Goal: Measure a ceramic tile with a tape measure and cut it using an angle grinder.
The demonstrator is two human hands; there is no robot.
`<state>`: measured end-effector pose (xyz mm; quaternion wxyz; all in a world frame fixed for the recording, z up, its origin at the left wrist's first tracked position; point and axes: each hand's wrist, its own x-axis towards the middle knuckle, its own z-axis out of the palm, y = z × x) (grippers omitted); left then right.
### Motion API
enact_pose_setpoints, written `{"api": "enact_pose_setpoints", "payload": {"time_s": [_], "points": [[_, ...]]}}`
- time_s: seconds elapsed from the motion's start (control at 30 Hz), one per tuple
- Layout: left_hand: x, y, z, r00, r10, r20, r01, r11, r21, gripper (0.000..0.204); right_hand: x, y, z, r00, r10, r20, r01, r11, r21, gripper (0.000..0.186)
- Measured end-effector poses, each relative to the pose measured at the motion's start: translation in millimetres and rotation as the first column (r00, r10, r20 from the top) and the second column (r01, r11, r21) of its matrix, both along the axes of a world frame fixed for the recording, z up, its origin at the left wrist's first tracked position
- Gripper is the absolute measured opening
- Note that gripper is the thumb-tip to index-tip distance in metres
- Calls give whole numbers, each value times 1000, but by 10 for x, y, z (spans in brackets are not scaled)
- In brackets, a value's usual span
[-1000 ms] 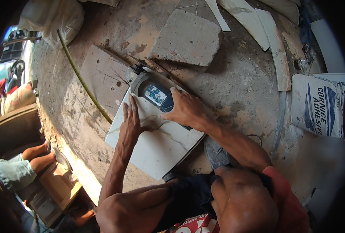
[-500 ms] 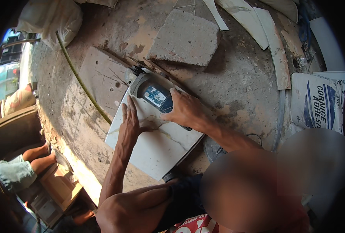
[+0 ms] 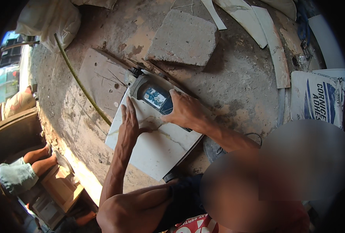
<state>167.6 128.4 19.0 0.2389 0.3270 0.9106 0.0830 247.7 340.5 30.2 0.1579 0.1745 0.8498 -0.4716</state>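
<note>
A white marble-patterned tile [image 3: 157,149] lies at a slant in front of me. On its far edge rests a dark grey and blue power saw [image 3: 155,97] with a black knob at its far-left end. My right hand [image 3: 186,110] grips the body of the saw, thumb on the near side and fingers over the far side. My left hand [image 3: 129,120] is open on the tile, fingers stretched forward and thumb apart, its fingertips close to the saw's base. The saw's blade and the handle under my right hand are hidden.
Beyond the tile lie a concrete block [image 3: 182,39] and a flat scratched slab [image 3: 100,77]. A yellowish hose [image 3: 79,79] curves at the left. Pale offcuts [image 3: 273,50] and an adhesive bag [image 3: 318,97] are at the right. Another person's legs [image 3: 40,161] show at lower left.
</note>
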Motion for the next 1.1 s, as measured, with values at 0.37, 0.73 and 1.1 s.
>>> {"api": "enact_pose_setpoints", "payload": {"time_s": [0.37, 0.73, 1.1], "points": [[-6, -4, 28, 1000, 5, -8, -5, 1000, 16, 129, 7, 26, 48, 998, 23, 54, -21, 999, -42, 87], [3, 14, 38, 1000, 17, 9, -17, 1000, 11, 129, 46, 31, 2, 999, 26, 20, -26, 999, -28, 80], [-6, -7, -22, 1000, 6, 3, -6, 1000, 25, 128, 60, 40, 16, 998, 29, 48, -27, 999, -46, 79]]}}
